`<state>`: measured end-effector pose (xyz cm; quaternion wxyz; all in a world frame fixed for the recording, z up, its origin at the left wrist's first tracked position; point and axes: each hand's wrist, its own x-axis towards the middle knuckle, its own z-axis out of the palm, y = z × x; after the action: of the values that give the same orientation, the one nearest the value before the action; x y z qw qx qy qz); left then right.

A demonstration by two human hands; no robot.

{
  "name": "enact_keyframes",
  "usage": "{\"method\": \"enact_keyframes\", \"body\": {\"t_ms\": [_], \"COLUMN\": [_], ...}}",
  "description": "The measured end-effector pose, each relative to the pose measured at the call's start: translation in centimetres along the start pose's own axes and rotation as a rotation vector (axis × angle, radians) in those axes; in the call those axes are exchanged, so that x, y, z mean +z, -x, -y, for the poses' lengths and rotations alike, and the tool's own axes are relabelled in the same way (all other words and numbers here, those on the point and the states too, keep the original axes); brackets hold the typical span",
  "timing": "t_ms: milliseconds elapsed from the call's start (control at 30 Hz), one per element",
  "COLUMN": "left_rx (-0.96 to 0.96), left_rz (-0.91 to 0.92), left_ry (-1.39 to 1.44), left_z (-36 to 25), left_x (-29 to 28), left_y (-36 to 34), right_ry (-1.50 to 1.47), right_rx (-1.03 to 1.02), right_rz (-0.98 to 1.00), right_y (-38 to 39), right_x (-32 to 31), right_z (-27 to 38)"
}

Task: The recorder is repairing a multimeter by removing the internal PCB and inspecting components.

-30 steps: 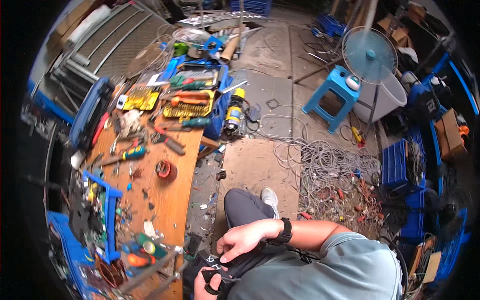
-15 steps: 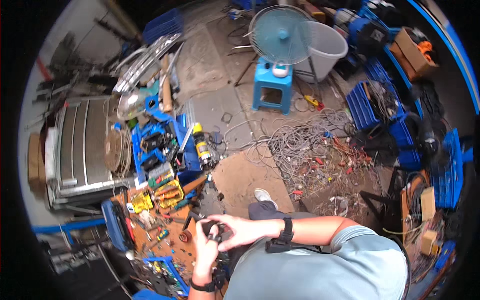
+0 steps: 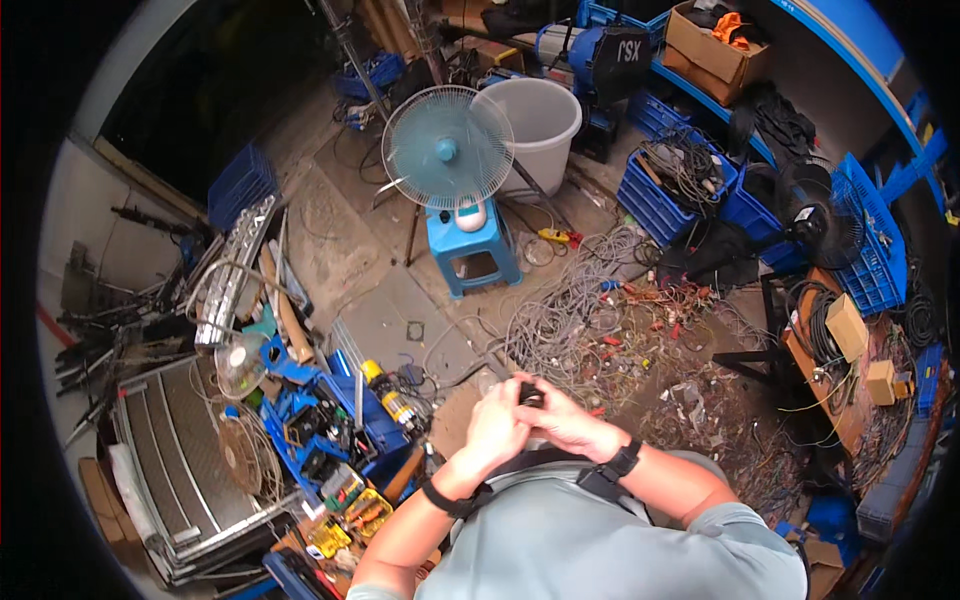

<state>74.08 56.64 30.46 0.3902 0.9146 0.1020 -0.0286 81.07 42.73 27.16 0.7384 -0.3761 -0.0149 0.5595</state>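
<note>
Both hands meet in front of the person's chest around a small black object (image 3: 531, 397), too small and too covered to identify. The left hand (image 3: 496, 428) curls its fingers against the object from the left, and the right hand (image 3: 566, 420) closes over it from the right, so the two hands touch each other and grip it between them. A dark band sits on the left wrist and a black wristwatch (image 3: 621, 461) on the right. The person wears a grey-green shirt (image 3: 570, 540) with a dark strap across the chest.

Beyond the hands, on the concrete floor, lies a wide tangle of loose wires (image 3: 600, 320) with red and blue ends. Farther off stands a blue plastic stool (image 3: 472, 250), with a pale blue electric fan (image 3: 447, 147) just behind it and a grey bucket (image 3: 540, 120) beside the fan. To the person's left lie blue tool trays (image 3: 330, 420), a yellow and black cylindrical tool (image 3: 385, 390) and a ribbed metal panel (image 3: 175, 450). To the right, blue crates (image 3: 670, 195) hold coiled cables.
</note>
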Motion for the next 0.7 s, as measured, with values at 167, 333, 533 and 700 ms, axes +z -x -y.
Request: {"method": "enact_keyframes", "body": {"t_ms": [167,333,533,700], "left_rx": [0.208,0.279,0.385,0.226], "left_rz": [0.111,0.29,0.264,0.388], "left_ry": [-0.174,-0.237,-0.231,0.008], "left_z": [-0.1,0.3,2.6,7.6], "left_x": [-2.7,-7.7,-12.4,-15.8], "left_y": [-7.9,-14.5,-20.6,-25.5], "right_ry": [-0.172,-0.19,-0.302,-0.359], "right_rx": [-0.115,-0.226,-0.324,-0.428], "right_rz": [-0.151,-0.169,-0.245,-0.527], "right_y": [-3.6,-8.3,-11.5,-14.6], "right_x": [-1.6,-1.6,-5.0,-11.8], "right_z": [3.9,9.1,12.0,17.0]}}
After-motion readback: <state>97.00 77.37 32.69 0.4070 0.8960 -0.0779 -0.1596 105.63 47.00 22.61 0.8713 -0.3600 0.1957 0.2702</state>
